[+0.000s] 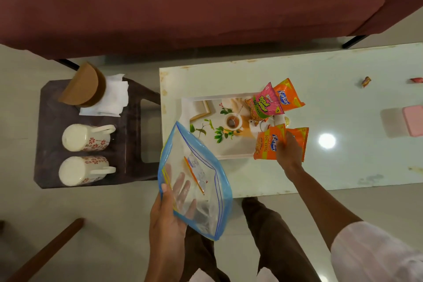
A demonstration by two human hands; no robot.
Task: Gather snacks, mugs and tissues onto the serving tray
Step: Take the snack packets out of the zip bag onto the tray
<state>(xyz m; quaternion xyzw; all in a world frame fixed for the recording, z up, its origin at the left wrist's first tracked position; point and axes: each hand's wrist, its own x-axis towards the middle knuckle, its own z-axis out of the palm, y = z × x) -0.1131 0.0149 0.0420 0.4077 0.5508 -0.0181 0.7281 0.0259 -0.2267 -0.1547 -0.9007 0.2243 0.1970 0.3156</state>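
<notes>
A pale glossy tabletop carries a printed serving tray near its left end, a small wrapped sweet and a pink box toward the right. Beside it, a dark stool holds two mugs lying on their sides, white tissues and a brown holder.

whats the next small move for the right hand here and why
Probably let go of the orange snack packets and draw the right hand back. They already lie at the serving tray's near right corner, beside the pink packet and another orange one. The two mugs and tissues wait on the dark stool.
</notes>
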